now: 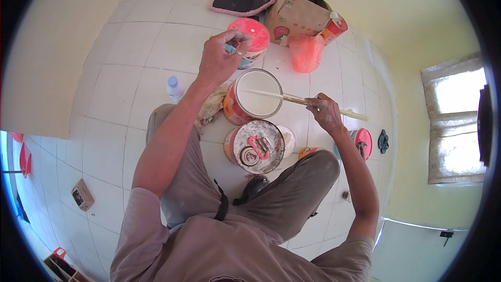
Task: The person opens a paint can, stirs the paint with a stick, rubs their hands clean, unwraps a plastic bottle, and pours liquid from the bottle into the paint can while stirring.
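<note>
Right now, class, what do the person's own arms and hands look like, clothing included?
Short, dull grey-brown sleeves end near the elbows, leaving both forearms bare. No gloves or watch show. Pale specks mark the left hand and right hand.

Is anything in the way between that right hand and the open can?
Nothing visible stands between them. The right hand grips a long stick that reaches over the white contents of the open can. The white-spattered can stands beside that path, lower in the view.
</note>
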{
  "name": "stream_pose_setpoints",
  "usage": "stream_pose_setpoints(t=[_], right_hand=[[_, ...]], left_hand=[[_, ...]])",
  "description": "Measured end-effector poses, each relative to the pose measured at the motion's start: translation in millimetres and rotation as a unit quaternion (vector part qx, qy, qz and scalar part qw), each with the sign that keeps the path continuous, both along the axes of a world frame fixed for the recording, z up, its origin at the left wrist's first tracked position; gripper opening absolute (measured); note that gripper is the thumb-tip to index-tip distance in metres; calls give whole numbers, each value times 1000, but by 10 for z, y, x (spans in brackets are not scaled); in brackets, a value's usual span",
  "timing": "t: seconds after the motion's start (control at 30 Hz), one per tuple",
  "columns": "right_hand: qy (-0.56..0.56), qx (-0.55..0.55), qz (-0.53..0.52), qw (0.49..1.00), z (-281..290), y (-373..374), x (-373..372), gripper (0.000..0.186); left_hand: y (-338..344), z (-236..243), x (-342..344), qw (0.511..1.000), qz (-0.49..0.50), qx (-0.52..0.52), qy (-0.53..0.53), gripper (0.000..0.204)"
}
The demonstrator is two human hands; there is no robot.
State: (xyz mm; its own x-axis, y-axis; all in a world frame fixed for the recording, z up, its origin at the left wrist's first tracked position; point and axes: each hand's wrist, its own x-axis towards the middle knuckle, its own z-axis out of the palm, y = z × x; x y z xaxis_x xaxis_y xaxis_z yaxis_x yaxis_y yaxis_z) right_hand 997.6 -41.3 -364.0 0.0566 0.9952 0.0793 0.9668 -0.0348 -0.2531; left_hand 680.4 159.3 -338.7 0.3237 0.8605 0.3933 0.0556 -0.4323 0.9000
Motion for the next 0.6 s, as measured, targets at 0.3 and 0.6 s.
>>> stream_pose_setpoints(t=[0.3, 0.6], right_hand=[[-48, -3, 4, 999, 153, -209, 113, 25], [-142, -45, 12, 989, 920, -389, 42, 25]], left_hand=[[16, -45, 52, 1000, -12, -5, -6, 26], [50, -99, 69, 1000, -11, -11, -10, 26]])
